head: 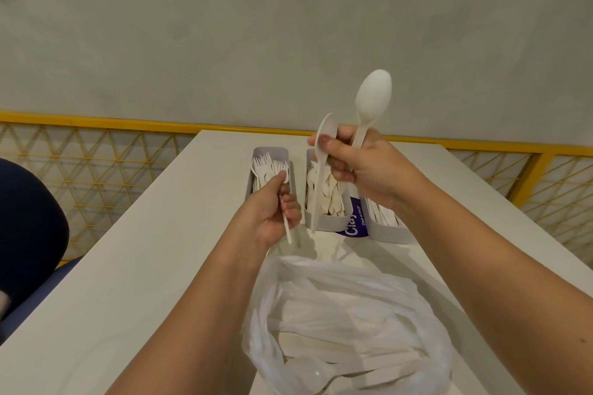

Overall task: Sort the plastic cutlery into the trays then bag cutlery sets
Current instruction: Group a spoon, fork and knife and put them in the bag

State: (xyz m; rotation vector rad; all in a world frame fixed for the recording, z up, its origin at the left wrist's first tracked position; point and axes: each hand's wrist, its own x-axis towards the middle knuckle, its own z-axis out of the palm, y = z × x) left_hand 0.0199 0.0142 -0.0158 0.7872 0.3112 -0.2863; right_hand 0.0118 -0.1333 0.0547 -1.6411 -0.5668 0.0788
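2 spoons (372,99) in right hand (362,167)

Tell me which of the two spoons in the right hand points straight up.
The taller spoon, gripped by the right hand, stands bowl-up above the fist. The other spoon tilts, its handle hanging toward the middle tray.

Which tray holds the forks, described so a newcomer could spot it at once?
On the white table, three grey trays sit side by side beyond the plastic bag. The fork tray is the leftmost, just past the left hand. Only it shows tines at its far end; the middle tray holds spoons.
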